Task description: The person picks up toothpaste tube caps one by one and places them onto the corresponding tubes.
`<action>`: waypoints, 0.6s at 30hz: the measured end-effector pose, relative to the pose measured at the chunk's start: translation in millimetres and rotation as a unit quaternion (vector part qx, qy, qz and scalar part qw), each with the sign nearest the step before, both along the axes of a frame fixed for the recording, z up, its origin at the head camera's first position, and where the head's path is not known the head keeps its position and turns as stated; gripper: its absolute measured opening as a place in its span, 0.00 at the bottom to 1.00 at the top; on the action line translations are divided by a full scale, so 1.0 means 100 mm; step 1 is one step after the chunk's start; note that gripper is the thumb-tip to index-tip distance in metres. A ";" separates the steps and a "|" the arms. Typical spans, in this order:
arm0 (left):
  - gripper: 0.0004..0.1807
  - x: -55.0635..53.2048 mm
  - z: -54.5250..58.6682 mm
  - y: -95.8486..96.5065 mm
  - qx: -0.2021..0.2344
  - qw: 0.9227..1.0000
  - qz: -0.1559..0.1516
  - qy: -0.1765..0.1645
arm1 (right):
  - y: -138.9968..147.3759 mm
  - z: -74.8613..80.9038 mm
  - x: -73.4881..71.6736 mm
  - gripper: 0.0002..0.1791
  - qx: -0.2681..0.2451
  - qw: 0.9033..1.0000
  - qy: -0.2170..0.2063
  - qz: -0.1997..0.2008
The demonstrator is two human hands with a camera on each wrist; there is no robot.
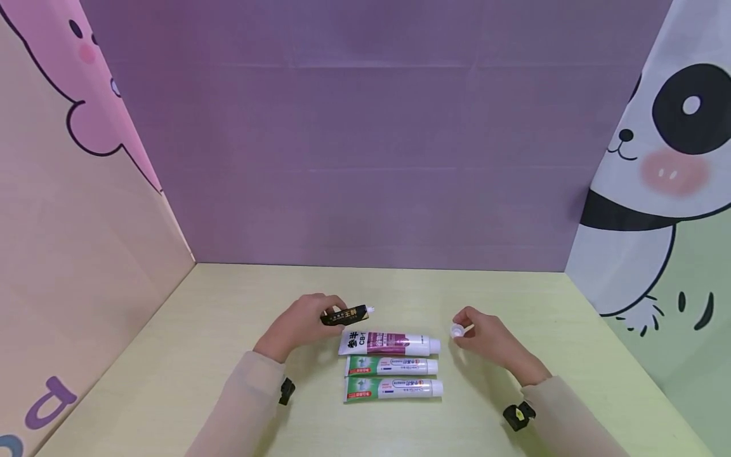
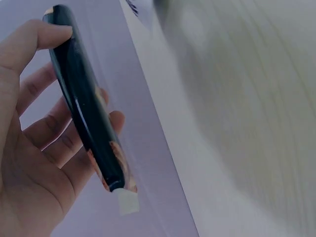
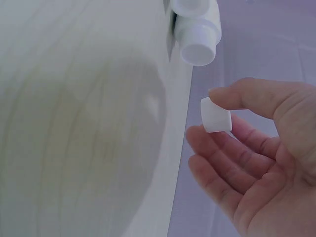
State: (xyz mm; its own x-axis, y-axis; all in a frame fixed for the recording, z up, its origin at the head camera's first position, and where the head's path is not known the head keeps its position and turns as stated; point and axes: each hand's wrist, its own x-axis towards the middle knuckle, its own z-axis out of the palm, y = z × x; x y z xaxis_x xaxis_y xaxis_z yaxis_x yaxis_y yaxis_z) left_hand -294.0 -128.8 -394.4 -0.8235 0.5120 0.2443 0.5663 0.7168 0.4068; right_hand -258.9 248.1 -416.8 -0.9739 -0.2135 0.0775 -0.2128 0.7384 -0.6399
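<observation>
A black toothpaste tube (image 1: 346, 315) with gold lettering is gripped in my left hand (image 1: 305, 320), raised just above and behind a row of tubes. Its bare white nozzle (image 2: 129, 201) points right. My right hand (image 1: 491, 337) pinches a small white cap (image 3: 216, 115) between thumb and fingers, to the right of the row. In that row, a white and purple toothpaste tube (image 1: 388, 343) lies farthest back. Two green and white toothpaste tubes, a middle one (image 1: 391, 365) and a front one (image 1: 393, 389), lie in front of it, white caps facing right.
The pale wood-grain table (image 1: 365, 431) meets a purple back panel (image 1: 371, 158). Side panels stand at the left (image 1: 85, 254) and at the right (image 1: 657, 266), both with cartoon prints. Black wrist cameras sit on both sleeves.
</observation>
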 end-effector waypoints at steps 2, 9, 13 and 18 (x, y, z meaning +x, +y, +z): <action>0.16 0.03 0.02 0.01 0.002 1.000 -0.013 -0.004 | 0.00 0.02 0.02 0.15 -0.002 1.000 0.003 0.000; 0.16 0.14 0.10 0.08 -0.001 0.999 -0.027 -0.017 | -0.02 0.07 0.10 0.15 -0.013 1.000 0.008 0.013; 0.16 0.19 0.13 0.13 -0.007 0.999 -0.042 -0.011 | -0.02 0.09 0.13 0.14 -0.025 0.999 0.017 0.029; 0.17 0.23 0.14 0.18 -0.013 0.998 -0.065 -0.007 | -0.06 0.11 0.18 0.14 -0.036 0.997 0.042 0.048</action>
